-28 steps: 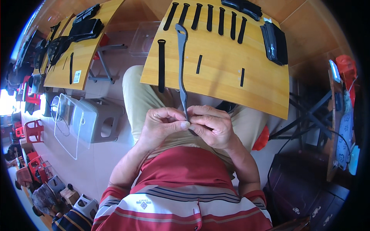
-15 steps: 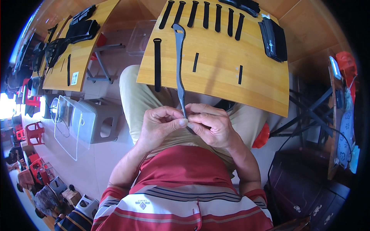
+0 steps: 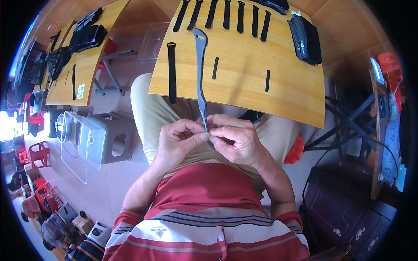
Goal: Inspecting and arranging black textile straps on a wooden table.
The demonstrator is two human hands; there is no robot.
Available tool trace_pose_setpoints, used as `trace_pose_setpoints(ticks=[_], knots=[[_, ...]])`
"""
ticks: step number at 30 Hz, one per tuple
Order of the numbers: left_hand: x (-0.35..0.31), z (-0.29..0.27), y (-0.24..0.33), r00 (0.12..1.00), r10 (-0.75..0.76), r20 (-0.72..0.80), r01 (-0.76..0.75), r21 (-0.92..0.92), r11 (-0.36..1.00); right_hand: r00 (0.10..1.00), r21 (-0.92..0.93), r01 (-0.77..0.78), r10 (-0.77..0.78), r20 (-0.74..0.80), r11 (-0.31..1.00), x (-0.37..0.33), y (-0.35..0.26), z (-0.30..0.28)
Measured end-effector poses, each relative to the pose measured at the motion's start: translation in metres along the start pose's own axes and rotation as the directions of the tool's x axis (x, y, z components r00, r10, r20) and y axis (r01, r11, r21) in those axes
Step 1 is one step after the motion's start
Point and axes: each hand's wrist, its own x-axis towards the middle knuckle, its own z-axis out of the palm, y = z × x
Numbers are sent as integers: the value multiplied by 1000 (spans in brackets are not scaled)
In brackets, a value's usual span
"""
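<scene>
Between both hands, over my lap, is the lower end of a long grey strap (image 3: 200,65) with a slotted, rounded head. Its upper part reaches out over the wooden table (image 3: 244,93). My left hand (image 3: 183,138) pinches the strap between thumb and forefinger. Right beside it my right hand (image 3: 235,137) grips the same end with closed fingers, which hide its tip. A black strap with a looped head (image 3: 172,71) lies left of the grey one, its tail at the table's near edge. Two short black strips, one nearer (image 3: 215,68) and one farther right (image 3: 267,81), lie on the table.
Several black looped straps (image 3: 226,15) lie in a row along the table's far side. A stack of black folded fabric pieces (image 3: 305,40) sits at the right. To the left stand another table (image 3: 89,65), a grey stool (image 3: 115,137) and a clear plastic box (image 3: 78,148).
The view has shifted slightly, so the table and its straps appear a little further left and higher. Both hands keep their pinch on the grey strap's end.
</scene>
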Motion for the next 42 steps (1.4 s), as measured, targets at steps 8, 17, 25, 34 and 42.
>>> trace_pose_setpoints(ticks=[8,17,25,34,42], knots=[[2,2,-5,999,-41,-5,41,-2,999,999,-17,-29,28,-27,999,-5,9,1],[1,3,-11,999,-46,17,47,-18,999,1000,-29,-5,5,-3,1000,-7,10,-2],[3,1,-14,996,-55,70,59,-55,997,999,-73,37,-38,-9,997,-11,14,-1],[4,11,-9,998,-46,44,42,87,995,993,-156,54,-71,-99,986,-15,14,2],[3,21,-9,994,109,14,-108,310,945,983,-250,64,-103,-149,966,-18,15,5]])
